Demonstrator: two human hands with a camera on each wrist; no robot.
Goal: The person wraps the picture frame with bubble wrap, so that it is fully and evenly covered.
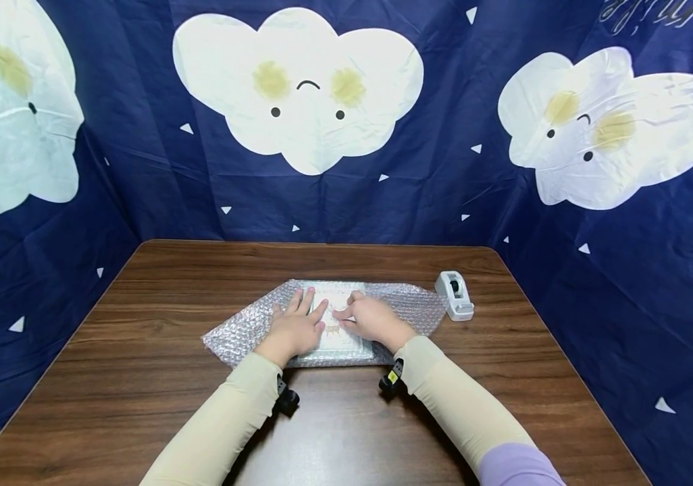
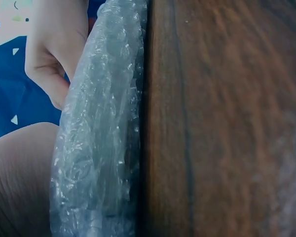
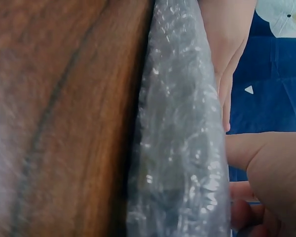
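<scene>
A flat white rectangular item with a small light-brown marking lies at the middle of a sheet of clear bubble wrap, which spreads out to both sides. My left hand rests on the item's left part, fingers spread and fairly straight. From the right, my right hand touches the upper middle with thumb and finger, its other fingers curled. Whether it pinches anything there is hidden. Side-on in the right wrist view, the bubble wrap forms a thick padded edge, with the right hand against its top.
A white tape dispenser stands at the wrap's right end, close to its tip. The brown wooden table carries everything. Dark blue cloth with white clouds hangs behind and along both sides.
</scene>
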